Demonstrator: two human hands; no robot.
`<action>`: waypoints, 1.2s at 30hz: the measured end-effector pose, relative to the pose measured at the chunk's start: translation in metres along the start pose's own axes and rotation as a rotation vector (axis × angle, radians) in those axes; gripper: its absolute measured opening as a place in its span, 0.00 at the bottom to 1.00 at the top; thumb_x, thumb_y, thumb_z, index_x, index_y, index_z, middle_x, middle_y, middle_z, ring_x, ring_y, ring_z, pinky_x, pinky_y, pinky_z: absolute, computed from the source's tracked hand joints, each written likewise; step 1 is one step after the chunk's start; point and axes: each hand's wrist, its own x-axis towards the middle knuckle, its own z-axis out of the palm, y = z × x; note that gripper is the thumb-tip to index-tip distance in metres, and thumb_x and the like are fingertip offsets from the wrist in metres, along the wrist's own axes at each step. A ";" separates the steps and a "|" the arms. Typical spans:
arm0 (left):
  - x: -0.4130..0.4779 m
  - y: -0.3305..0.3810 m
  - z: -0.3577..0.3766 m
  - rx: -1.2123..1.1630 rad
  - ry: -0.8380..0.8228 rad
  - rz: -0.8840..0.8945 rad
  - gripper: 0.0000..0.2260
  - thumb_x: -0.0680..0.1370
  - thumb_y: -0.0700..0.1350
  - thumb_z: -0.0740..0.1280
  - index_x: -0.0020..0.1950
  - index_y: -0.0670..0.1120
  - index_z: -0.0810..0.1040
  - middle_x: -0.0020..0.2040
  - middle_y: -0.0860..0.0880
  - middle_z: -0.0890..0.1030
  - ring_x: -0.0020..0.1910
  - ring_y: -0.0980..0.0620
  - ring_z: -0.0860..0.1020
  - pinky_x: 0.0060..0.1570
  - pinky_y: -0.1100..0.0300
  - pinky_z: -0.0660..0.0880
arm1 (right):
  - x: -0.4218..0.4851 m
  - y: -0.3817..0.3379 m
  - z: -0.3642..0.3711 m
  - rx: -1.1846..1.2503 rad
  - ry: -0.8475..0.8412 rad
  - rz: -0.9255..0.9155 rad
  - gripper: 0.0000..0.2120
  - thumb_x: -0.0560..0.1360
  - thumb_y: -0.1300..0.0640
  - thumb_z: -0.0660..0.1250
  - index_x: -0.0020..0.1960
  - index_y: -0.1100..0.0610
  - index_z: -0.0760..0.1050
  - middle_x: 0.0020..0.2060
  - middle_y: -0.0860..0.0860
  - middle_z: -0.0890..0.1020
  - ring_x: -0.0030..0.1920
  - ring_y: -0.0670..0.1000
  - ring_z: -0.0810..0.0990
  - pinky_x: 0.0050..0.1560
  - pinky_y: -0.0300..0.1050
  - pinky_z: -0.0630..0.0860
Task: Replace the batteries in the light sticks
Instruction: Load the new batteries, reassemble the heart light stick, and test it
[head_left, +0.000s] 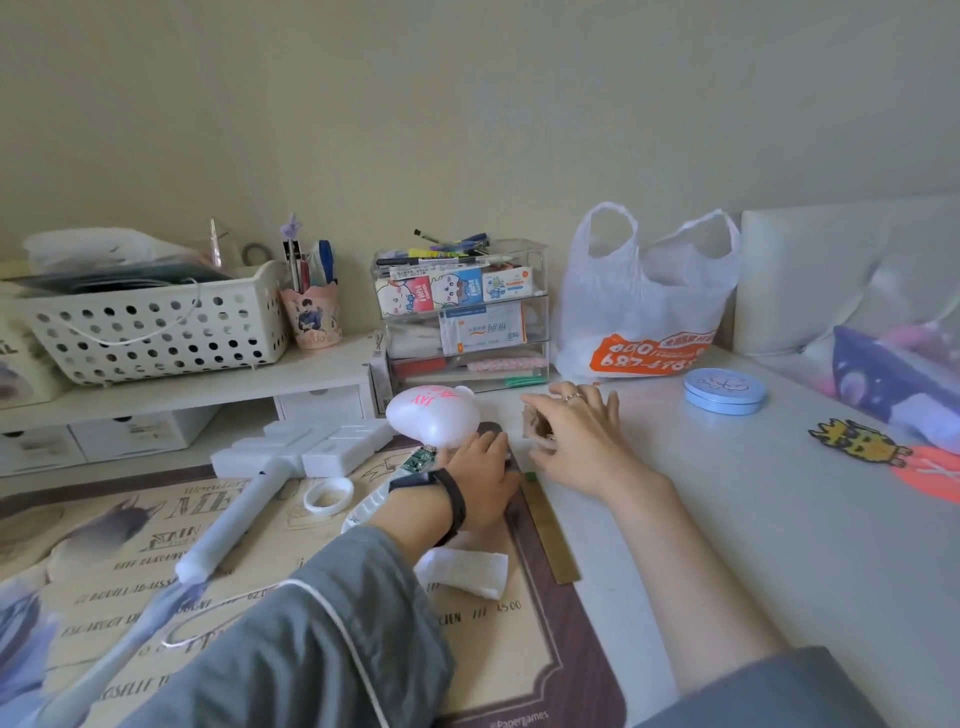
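Observation:
My left hand (480, 470) grips the neck of a white bulb-shaped light stick head (432, 415) with pink lettering, and a green circuit board (415, 460) pokes out beside the wrist. My right hand (576, 439) holds a small brownish boxy object (535, 423) just right of the bulb; what it is cannot be made out. A second light stick (244, 512) with a white tube handle and a blocky white head (311, 447) lies on the printed desk mat (130, 571). A white ring cap (328, 496) sits near it.
A folded white tissue (465, 571) and a brass ruler (550, 530) lie by my left forearm. At the back stand a perforated basket (156, 332), a pen cup (311, 317), clear drawers (462, 322) and a plastic bag (649, 312). A blue tin (724, 391) sits right.

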 end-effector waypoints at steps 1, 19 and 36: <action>-0.006 0.000 -0.011 -0.093 0.008 0.015 0.13 0.79 0.40 0.55 0.62 0.39 0.69 0.62 0.42 0.72 0.64 0.42 0.69 0.62 0.50 0.66 | -0.001 -0.004 -0.004 0.001 0.012 -0.026 0.32 0.71 0.52 0.67 0.73 0.44 0.62 0.71 0.52 0.64 0.71 0.56 0.58 0.72 0.62 0.50; -0.080 -0.084 -0.012 -0.070 0.344 -0.288 0.17 0.78 0.56 0.61 0.61 0.48 0.75 0.60 0.46 0.78 0.59 0.46 0.72 0.56 0.54 0.69 | -0.014 -0.048 0.007 0.118 -0.287 -0.277 0.05 0.70 0.54 0.75 0.42 0.50 0.79 0.39 0.42 0.71 0.45 0.47 0.74 0.51 0.48 0.74; -0.094 -0.073 -0.028 -1.392 0.259 -0.258 0.07 0.79 0.42 0.63 0.41 0.43 0.75 0.33 0.49 0.78 0.32 0.53 0.74 0.38 0.58 0.65 | -0.018 -0.089 0.005 1.214 -0.051 -0.024 0.04 0.82 0.61 0.57 0.49 0.57 0.70 0.32 0.50 0.80 0.23 0.47 0.69 0.22 0.39 0.65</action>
